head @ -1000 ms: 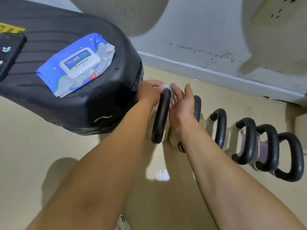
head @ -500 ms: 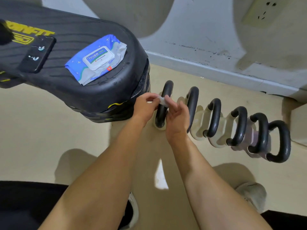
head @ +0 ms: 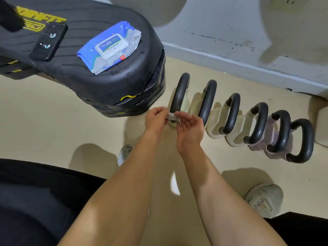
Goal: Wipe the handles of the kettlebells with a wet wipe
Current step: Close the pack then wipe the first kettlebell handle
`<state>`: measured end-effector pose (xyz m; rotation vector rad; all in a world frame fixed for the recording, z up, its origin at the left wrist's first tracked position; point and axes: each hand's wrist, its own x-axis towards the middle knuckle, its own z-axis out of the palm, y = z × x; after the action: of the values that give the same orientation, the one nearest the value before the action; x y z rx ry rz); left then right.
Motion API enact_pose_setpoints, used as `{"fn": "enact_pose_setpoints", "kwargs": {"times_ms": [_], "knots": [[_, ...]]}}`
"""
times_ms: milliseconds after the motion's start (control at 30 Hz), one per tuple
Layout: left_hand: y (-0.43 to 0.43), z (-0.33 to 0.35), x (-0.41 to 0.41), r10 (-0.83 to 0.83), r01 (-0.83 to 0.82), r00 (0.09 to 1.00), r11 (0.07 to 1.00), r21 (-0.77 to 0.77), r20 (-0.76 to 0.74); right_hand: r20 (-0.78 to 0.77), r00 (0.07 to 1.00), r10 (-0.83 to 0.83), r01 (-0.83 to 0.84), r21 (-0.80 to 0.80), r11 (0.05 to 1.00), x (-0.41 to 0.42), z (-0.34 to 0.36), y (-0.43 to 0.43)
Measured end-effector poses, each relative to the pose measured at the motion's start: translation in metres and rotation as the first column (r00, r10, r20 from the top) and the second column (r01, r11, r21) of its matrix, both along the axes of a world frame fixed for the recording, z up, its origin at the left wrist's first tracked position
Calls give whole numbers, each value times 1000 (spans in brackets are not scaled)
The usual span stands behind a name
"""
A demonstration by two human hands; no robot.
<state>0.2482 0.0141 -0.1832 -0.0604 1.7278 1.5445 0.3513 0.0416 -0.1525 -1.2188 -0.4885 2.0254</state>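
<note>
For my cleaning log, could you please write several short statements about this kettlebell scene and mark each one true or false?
1. Six kettlebells stand in a row. True.
2. The wet wipe is wrapped around the last handle in the row. False: it is on the first kettlebell's handle, nearest the black step platform.
3. Both the left hand and right hand hold the wipe. True.
4. The wipes pack lies on the floor. False: it lies on the platform.

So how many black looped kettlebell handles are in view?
6, in one floor row running right from the black step platform. None appear hidden.
</note>
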Motion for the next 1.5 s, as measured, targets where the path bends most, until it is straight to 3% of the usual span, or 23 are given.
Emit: {"fn": "enact_pose_setpoints", "kwargs": {"times_ms": [233,400,500,567,667,867,967,1133,1300,1500], "knots": [[-6,-22,1,6,-6,993,1000,-6,116,97,994,41,-40,-9,999,-1,-12,-17],[3,-32,-1,-13,16,999,998,-61,50,335,907,257,-279,18,960,-6,-27,-36],[8,-34,-2,-46,44,999,993,-107,-11,483,845,228,-294,65,954,-8,-25,-37],[7,-33,-3,-80,76,996,990,-118,-29,477,845,240,-336,124,934,-9,-20,-31],[3,-27,-4,-91,91,996,992,-91,7,505,808,304,-446,185,876,-9,-10,-26],[-4,-16,3,2,-1,996,1000,-13,90,711,675,198,-553,310,773,0,-10,-30],[-5,-23,4,-46,46,999,998,-36,17,719,658,224,-625,356,695,0,-18,-33],[5,-33,5,-74,54,992,981,-185,-102,690,643,331,-685,326,651,2,-34,-30],[8,-25,2,-128,86,981,959,-271,-144,570,684,456,-648,187,738,1,-26,-25],[5,3,-7,-119,114,993,983,-144,-24,481,788,385,-517,177,838,-3,-14,-28]]}}
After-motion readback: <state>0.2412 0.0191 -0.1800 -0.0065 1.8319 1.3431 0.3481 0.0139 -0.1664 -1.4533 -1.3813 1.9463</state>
